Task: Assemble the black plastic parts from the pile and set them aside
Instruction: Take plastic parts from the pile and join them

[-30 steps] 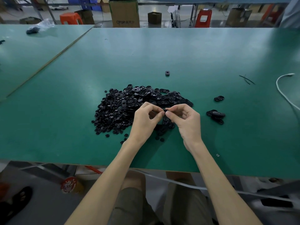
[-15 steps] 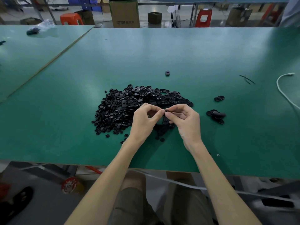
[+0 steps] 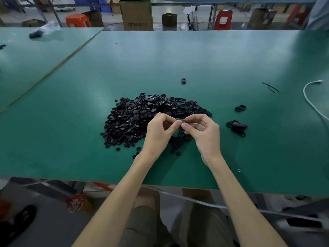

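Note:
A pile of black plastic parts, oval shells and small round pieces, lies in the middle of the green table. Just above its near right side my left hand and my right hand meet fingertip to fingertip. Both pinch one small black part between thumbs and forefingers; most of it is hidden by the fingers. To the right lies a small heap of assembled black parts, and one more assembled part sits behind it.
A single black piece lies alone beyond the pile. Thin black strips and a white cable lie at the far right. A bag of parts rests on the left table. Boxes and stools stand behind.
The hands stay over the same spot. The fingertips have shifted slightly on the small part, and more of it shows between them now.

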